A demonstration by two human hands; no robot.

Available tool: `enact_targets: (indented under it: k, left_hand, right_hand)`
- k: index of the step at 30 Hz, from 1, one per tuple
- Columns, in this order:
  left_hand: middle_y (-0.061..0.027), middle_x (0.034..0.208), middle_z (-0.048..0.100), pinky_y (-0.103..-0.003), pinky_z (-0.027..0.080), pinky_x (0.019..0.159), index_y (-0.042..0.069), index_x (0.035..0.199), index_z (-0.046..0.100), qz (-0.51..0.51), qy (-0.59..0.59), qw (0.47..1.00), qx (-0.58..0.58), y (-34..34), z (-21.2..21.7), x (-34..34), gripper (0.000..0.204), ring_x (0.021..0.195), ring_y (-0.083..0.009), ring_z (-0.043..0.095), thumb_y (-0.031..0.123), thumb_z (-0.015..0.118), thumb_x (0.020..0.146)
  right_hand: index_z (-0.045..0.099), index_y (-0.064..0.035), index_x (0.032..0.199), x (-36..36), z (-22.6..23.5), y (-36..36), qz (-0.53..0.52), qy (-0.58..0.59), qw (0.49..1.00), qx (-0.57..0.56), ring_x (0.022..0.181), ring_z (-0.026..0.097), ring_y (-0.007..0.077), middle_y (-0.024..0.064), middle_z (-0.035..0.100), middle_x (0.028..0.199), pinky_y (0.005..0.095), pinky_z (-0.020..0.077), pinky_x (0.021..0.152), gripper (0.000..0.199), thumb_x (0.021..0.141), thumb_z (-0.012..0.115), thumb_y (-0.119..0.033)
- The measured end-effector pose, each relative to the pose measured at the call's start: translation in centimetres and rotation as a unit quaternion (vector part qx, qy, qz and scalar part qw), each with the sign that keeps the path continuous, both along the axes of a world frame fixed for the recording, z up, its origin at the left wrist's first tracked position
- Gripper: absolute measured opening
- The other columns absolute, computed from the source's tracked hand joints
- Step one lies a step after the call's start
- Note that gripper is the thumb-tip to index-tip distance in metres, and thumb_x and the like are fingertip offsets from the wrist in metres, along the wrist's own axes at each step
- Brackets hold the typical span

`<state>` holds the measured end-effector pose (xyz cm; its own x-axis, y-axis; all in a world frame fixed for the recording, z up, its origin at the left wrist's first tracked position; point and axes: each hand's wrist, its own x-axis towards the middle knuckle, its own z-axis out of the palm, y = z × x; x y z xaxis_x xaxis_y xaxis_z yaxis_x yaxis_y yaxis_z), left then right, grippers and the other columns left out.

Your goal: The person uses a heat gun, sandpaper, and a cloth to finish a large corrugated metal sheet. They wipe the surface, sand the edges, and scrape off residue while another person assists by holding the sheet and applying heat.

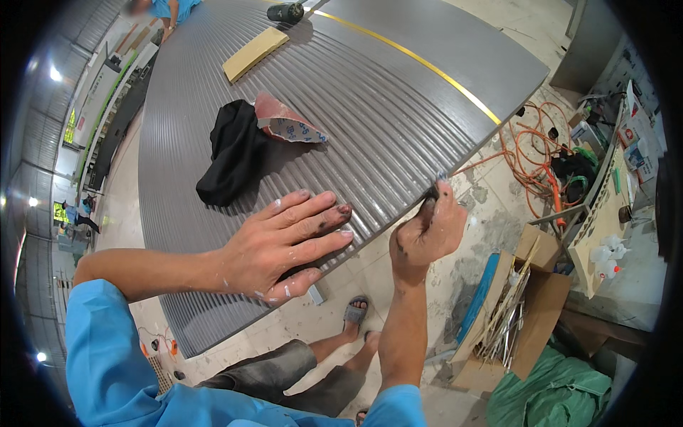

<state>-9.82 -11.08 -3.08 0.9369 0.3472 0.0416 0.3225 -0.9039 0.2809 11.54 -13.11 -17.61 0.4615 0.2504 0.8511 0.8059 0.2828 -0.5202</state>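
My left hand (295, 238) lies flat, fingers stretched out, on the near edge of a large grey ribbed panel (341, 135). Dark smudges and pale specks mark its fingers. At the panel's right-hand edge my right hand (432, 224) is closed in a pinch, thumb against forefinger. Something small and dark shows at its fingertips, too hidden to name. Beyond my left hand a crumpled black cloth (231, 153) rests on the ribs. A curled piece of sandpaper (288, 124), reddish with a printed pale back, touches the cloth.
Farther up the panel lie a yellowish block (255, 54) and a dark cylindrical object (286, 12). A gold strip (420, 60) crosses the smooth part. Right of the panel are an orange hose (523, 146), a cardboard box (544, 292) of thin sticks and green sacking (551, 388). Another person (171, 11) stands far left.
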Motion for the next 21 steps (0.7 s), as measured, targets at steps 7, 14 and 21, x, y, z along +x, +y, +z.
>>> enact_targets:
  k: [7, 14, 21]
  left_hand:
    - [-0.0187, 0.149, 0.051, -0.05, 0.028, 0.119, 0.006, 0.141, 0.057, -0.001, -0.019, 1.0, 0.015, -0.1, -0.1, 0.1, 0.06, 0.145, -0.0356, 0.04, 0.025, 0.064, 0.084]
    - [-0.0201, 0.149, 0.05, -0.052, 0.029, 0.118, 0.002, 0.143, 0.052, 0.028, -0.026, 0.999, 0.025, -0.3, 0.0, 0.0, 0.063, 0.145, -0.0379, 0.04, 0.022, 0.064, 0.084]
    - [-0.0216, 0.149, 0.05, -0.051, 0.029, 0.118, 0.002, 0.144, 0.051, 0.032, -0.027, 0.998, 0.047, -0.4, -0.1, -0.3, 0.063, 0.144, -0.0381, 0.041, 0.017, 0.062, 0.084]
  right_hand:
    - [0.065, -0.0089, 0.121, -4.2, -0.4, -3.3, 0.082, -0.016, 0.996, 0.009, 0.055, 0.052, 0.0209, 0.002, 0.057, 0.071, 0.0345, 0.0378, 0.062, 0.045, 0.079, 0.062, 0.004]
    - [0.066, -0.0027, 0.115, -2.9, 0.0, -2.5, -0.006, -0.012, 1.0, 0.006, 0.054, 0.044, 0.0212, 0.0014, 0.051, 0.067, 0.0357, 0.035, 0.061, 0.046, 0.071, 0.06, 0.01]
    - [0.067, -0.0059, 0.118, -4.1, 0.5, -3.7, 0.087, -0.028, 0.996, 0.008, 0.056, 0.05, 0.0185, 0.0017, 0.058, 0.071, 0.035, 0.0365, 0.061, 0.042, 0.078, 0.06, 0.004]
